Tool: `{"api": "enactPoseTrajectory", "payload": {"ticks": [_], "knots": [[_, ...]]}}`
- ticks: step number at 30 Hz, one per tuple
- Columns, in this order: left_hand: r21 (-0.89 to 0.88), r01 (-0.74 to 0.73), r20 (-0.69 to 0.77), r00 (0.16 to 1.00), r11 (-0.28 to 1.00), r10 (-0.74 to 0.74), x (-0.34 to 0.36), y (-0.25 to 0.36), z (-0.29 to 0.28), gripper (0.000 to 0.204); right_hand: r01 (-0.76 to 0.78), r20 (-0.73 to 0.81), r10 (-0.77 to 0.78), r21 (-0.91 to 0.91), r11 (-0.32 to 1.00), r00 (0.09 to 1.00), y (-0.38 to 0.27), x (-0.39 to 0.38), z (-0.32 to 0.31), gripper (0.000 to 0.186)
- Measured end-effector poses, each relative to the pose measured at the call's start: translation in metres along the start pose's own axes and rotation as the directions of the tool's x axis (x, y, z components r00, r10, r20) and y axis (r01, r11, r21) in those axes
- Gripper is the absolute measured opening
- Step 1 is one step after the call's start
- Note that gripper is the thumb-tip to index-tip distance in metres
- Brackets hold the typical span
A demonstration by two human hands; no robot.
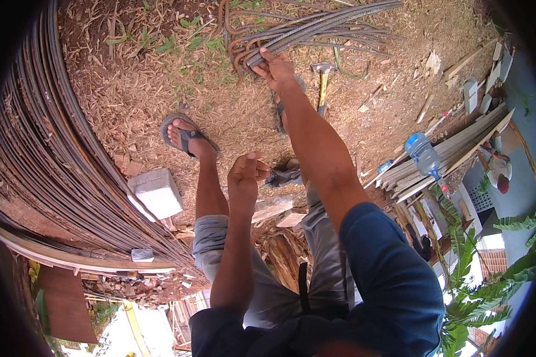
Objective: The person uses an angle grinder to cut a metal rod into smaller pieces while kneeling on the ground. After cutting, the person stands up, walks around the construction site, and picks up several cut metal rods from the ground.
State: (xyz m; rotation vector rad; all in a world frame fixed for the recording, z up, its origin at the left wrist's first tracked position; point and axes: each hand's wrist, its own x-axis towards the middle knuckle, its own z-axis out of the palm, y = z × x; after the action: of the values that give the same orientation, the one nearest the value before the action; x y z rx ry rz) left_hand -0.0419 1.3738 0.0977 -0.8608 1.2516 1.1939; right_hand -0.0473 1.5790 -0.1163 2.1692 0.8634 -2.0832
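Note:
My right hand [275, 70] reaches far forward and closes around the near ends of several dark ribbed steel bars [333, 22]. Their other ends fan out to the right over the ground. Rust-brown hooked rods [237, 44] lie just left of that hand. In front of my lap, my left hand [245, 171] hangs with loosely curled fingers a little apart, and nothing shows in it. Close to the right of my right hand lies a hammer [323, 70] with a yellow and black handle.
Long steel rods [59, 160] curve along the left side, beside a pale concrete block [156, 193]. My sandalled foot [187, 135] rests on ground strewn with dry chips. To the right are stacked planks [458, 146], a large blue water jug [423, 153] and a small bottle [385, 166].

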Motion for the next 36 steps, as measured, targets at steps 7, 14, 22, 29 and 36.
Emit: {"api": "enactPoseTrajectory", "payload": {"ticks": [7,14,22,29,36], "knots": [[-0.001,-0.004,0.02,1.0,1.0,0.004,0.0,0.002,-0.004,0.04,-0.018,-0.065,0.015,-0.05,0.999,0.998,0.002,0.004,0.004,0.027],[-0.031,-0.028,0.022,0.999,0.999,0.028,0.0,0.003,-0.002,0.04,-0.02,-0.156,0.003,-0.109,0.994,0.988,0.002,0.004,0.016,0.025],[-0.039,-0.036,-0.015,0.999,0.999,0.035,0.002,0.001,-0.002,0.033,0.057,-0.319,-0.098,-0.136,0.989,0.943,0.026,0.024,-0.001,0.027],[-0.006,-0.02,-0.039,0.999,1.0,0.02,0.012,-0.029,-0.001,0.035,0.153,0.17,-0.061,-0.602,0.784,0.984,0.046,-0.071,-0.091,0.035],[0.409,-0.143,-0.061,0.981,0.901,0.183,-0.03,-0.055,-0.042,0.034,-0.034,-0.104,-0.014,-0.447,0.894,0.994,0.008,-0.217,-0.24,0.037]]}}
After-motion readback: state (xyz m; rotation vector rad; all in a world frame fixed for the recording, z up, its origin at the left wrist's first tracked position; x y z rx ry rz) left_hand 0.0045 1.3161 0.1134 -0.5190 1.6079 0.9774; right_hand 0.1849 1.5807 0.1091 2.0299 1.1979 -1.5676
